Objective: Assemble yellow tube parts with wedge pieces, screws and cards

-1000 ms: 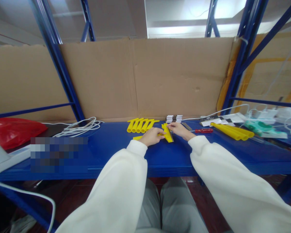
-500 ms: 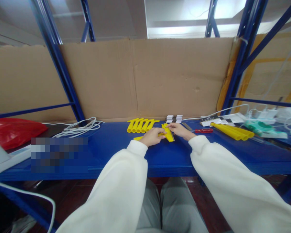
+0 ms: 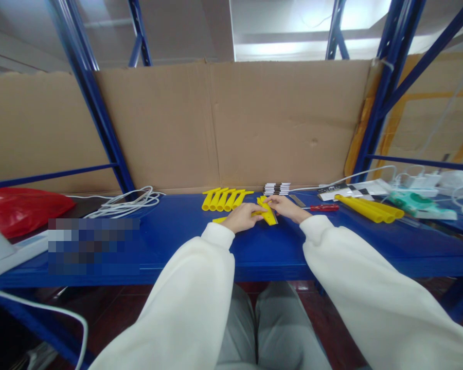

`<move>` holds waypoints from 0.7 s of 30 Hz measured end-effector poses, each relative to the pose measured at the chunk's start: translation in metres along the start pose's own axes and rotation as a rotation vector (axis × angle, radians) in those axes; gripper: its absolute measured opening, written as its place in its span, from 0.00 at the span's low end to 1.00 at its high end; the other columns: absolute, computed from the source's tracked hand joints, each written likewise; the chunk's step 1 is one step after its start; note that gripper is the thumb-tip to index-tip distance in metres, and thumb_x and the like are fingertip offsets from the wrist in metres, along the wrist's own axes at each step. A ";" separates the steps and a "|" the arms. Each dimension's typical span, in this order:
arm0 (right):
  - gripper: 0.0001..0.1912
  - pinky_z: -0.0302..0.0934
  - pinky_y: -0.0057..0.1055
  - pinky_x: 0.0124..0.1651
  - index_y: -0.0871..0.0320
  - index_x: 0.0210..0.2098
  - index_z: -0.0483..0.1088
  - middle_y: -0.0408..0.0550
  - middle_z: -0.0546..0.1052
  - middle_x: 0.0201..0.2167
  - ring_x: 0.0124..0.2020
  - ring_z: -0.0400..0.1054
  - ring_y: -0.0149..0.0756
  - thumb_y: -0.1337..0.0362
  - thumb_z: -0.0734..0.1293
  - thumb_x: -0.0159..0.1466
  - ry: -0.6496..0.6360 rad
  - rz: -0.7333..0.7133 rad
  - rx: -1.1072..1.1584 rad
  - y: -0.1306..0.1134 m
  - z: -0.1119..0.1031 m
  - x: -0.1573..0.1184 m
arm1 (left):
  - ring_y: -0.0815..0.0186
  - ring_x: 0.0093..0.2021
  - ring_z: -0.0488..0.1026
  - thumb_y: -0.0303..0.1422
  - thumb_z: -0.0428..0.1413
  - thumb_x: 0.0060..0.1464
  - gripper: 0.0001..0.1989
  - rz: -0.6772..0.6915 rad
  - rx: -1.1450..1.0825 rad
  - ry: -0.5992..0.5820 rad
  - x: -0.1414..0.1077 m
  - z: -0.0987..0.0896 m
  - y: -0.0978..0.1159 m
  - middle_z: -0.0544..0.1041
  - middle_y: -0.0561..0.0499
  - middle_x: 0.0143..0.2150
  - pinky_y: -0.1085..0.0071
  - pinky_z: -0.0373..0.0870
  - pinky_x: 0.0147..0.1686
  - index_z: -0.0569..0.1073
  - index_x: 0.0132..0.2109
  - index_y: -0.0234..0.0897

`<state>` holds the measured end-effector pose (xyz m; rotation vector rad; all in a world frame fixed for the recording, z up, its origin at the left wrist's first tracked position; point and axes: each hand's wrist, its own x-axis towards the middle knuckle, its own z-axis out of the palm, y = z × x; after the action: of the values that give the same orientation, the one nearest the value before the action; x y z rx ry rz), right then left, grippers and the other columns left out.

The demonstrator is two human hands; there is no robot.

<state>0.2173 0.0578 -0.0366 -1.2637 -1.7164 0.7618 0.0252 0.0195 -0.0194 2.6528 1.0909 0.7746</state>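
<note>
Over the blue bench top, a yellow scraper (image 3: 270, 216) is held between my two hands, its wide head angled and a thin metal strip along its right edge. My left hand (image 3: 244, 218) is closed around its handle, whose end (image 3: 219, 220) pokes out to the left. The fingers of my right hand (image 3: 284, 206) pinch the far end of the head; the fingertips partly cover it. Just beyond my left hand lie several yellow T-shaped scraper handles (image 3: 224, 199) in a row.
Behind my right hand stands a stack of small black-and-white packs (image 3: 277, 188). To the right lie a metal strip (image 3: 297, 201), a red-handled screwdriver (image 3: 324, 207) and yellow tubes (image 3: 370, 209). Coiled white cable (image 3: 129, 204) sits left. A cardboard panel (image 3: 254, 123) backs the bench.
Hardly anything differs. Both hands keep their hold on the yellow scraper, with only a very slight shift of the fingers.
</note>
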 end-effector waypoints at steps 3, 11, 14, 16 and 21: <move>0.11 0.57 0.19 0.23 0.60 0.41 0.76 0.41 0.72 0.24 0.24 0.64 0.26 0.71 0.63 0.63 -0.004 0.013 0.025 -0.005 0.001 -0.002 | 0.57 0.53 0.76 0.30 0.57 0.59 0.15 -0.015 0.023 0.002 0.001 0.000 0.000 0.80 0.43 0.52 0.62 0.68 0.57 0.79 0.52 0.37; 0.18 0.60 0.21 0.26 0.59 0.51 0.71 0.45 0.78 0.29 0.27 0.69 0.29 0.72 0.67 0.62 -0.049 0.072 0.078 -0.021 0.002 -0.016 | 0.55 0.55 0.74 0.29 0.55 0.60 0.15 -0.112 0.135 0.064 0.001 0.000 -0.003 0.80 0.45 0.53 0.61 0.66 0.59 0.80 0.51 0.40; 0.17 0.60 0.21 0.26 0.60 0.50 0.71 0.46 0.79 0.30 0.28 0.70 0.29 0.72 0.67 0.61 -0.080 0.053 0.069 -0.025 0.002 -0.019 | 0.55 0.55 0.75 0.29 0.55 0.60 0.15 -0.153 0.163 0.080 0.001 -0.001 -0.005 0.80 0.45 0.53 0.58 0.67 0.60 0.80 0.51 0.40; 0.17 0.60 0.21 0.26 0.59 0.50 0.71 0.46 0.79 0.31 0.29 0.71 0.29 0.72 0.68 0.61 -0.101 0.032 0.070 -0.026 0.001 -0.020 | 0.54 0.56 0.74 0.29 0.55 0.60 0.15 -0.170 0.165 0.089 0.001 -0.001 -0.005 0.80 0.45 0.53 0.58 0.67 0.60 0.80 0.51 0.40; 0.16 0.60 0.21 0.27 0.58 0.49 0.71 0.45 0.80 0.32 0.29 0.71 0.29 0.72 0.68 0.61 -0.131 0.021 0.090 -0.026 -0.001 -0.021 | 0.54 0.57 0.74 0.28 0.55 0.59 0.15 -0.177 0.141 0.098 0.001 -0.001 -0.006 0.79 0.44 0.55 0.58 0.67 0.60 0.80 0.52 0.40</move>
<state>0.2095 0.0297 -0.0206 -1.1949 -1.7543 0.9424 0.0219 0.0245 -0.0195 2.6070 1.4331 0.8276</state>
